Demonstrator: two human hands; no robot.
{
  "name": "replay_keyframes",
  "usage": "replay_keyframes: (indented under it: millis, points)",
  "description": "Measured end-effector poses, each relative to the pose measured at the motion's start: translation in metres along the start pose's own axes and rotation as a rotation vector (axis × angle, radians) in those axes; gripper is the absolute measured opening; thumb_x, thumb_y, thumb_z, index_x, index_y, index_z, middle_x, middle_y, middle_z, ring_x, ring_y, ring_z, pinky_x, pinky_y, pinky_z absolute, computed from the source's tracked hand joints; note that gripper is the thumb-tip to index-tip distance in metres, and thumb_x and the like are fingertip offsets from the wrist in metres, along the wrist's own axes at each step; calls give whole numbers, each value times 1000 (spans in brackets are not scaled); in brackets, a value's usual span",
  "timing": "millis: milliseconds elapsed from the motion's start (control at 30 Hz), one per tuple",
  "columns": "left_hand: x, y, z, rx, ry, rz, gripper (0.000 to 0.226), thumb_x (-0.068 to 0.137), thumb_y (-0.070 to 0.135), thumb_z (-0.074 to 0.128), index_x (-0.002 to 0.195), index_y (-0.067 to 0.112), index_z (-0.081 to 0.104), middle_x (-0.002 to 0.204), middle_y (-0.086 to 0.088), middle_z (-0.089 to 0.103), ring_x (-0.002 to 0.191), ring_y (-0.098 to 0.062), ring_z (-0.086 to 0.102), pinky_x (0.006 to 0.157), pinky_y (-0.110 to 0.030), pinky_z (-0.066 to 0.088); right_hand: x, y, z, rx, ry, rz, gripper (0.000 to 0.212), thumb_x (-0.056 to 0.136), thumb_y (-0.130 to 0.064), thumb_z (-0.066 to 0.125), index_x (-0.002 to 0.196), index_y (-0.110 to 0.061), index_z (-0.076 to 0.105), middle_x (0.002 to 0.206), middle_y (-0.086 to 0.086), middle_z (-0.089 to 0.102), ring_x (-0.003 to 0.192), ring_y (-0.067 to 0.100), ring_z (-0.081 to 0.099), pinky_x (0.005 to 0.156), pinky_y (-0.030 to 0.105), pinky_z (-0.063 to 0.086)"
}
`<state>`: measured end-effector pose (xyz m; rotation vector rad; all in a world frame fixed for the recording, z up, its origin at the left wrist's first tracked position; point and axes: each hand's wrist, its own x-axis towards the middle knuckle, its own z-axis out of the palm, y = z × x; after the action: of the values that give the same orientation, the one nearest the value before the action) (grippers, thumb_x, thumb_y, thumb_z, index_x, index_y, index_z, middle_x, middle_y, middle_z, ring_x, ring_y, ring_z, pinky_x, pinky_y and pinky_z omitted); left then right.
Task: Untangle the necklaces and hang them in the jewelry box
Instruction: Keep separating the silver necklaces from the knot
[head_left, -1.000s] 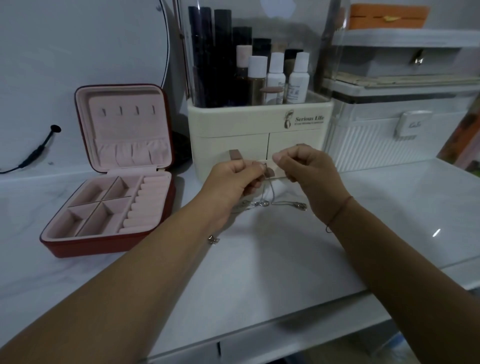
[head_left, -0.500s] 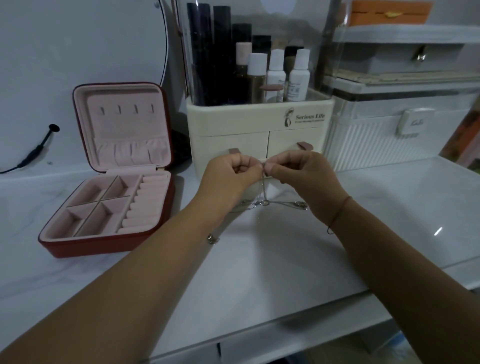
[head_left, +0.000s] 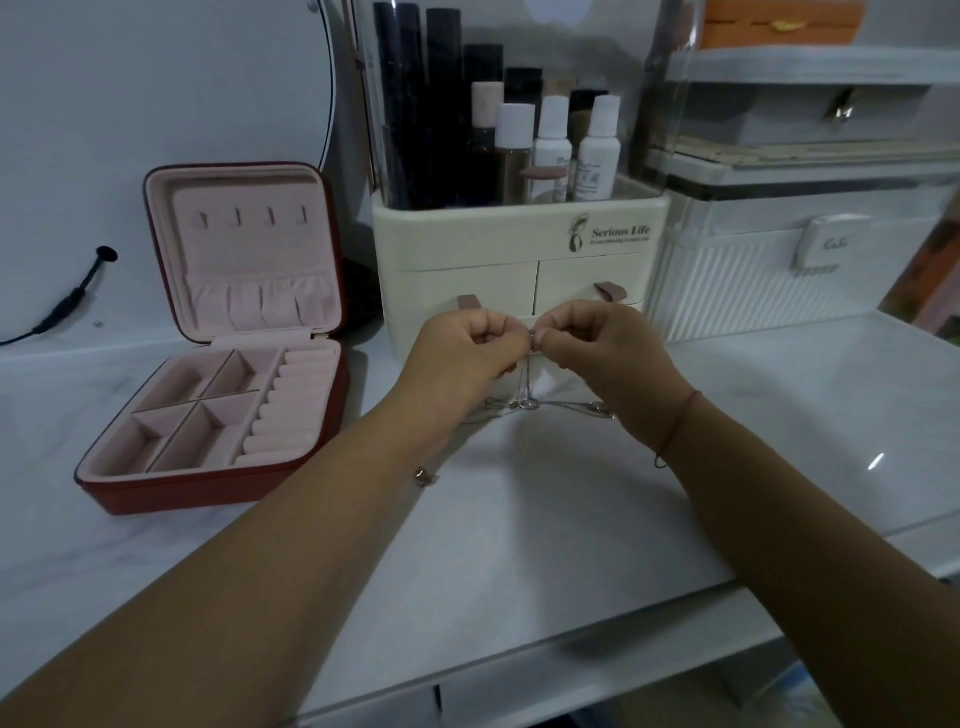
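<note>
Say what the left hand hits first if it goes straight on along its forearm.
Likely the organizer, its drawer front just behind the left hand, though the gap is hard to judge. The right hand, pinching the same necklace, sits just beside that line.

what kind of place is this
Probably a home dressing table or vanity: a cream cosmetics organiser packed with bottles, an open red jewelry box with pink lining, and a white latched storage case.

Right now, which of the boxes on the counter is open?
The red jewelry box on the left: its lid stands raised, showing the pink lining. The drawers of the cream organizer and the white ribbed case are shut.
</note>
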<state>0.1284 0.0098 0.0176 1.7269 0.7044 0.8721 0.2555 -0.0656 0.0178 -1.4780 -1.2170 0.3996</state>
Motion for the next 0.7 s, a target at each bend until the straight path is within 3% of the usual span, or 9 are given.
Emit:
replay_keyframes:
  millis: [100,233,433,700]
  points:
    - [1,1,2,-222,-42,-156,16,87,5,62,72,9,67,59,-1,58,52,-6,48,55,-17,43,1,1,-2,72,-50,41,23,86,1,60,70,-15,67,66,5,58,63,11,48,64,20,42]
    - [0,5,2,-384,-117,-272,18,89,5,60,71,6,63,58,-1,56,47,-6,47,51,-15,43,0,0,-2,54,-42,9,25,85,1,62,68,-18,66,58,-12,61,60,2,52,62,13,43]
    - [1,-1,-2,20,-39,-32,10,88,12,64,79,10,68,66,-2,59,57,-6,50,57,-16,43,0,5,2,-117,48,-50,12,82,-7,69,72,-14,70,65,1,66,58,1,52,58,12,43]
    - [3,-3,1,-79,-8,-45,18,90,11,60,74,11,67,61,1,57,54,-4,48,56,-14,42,2,3,-2,66,2,20,19,85,-4,64,72,-17,69,70,4,63,64,6,52,65,14,44]
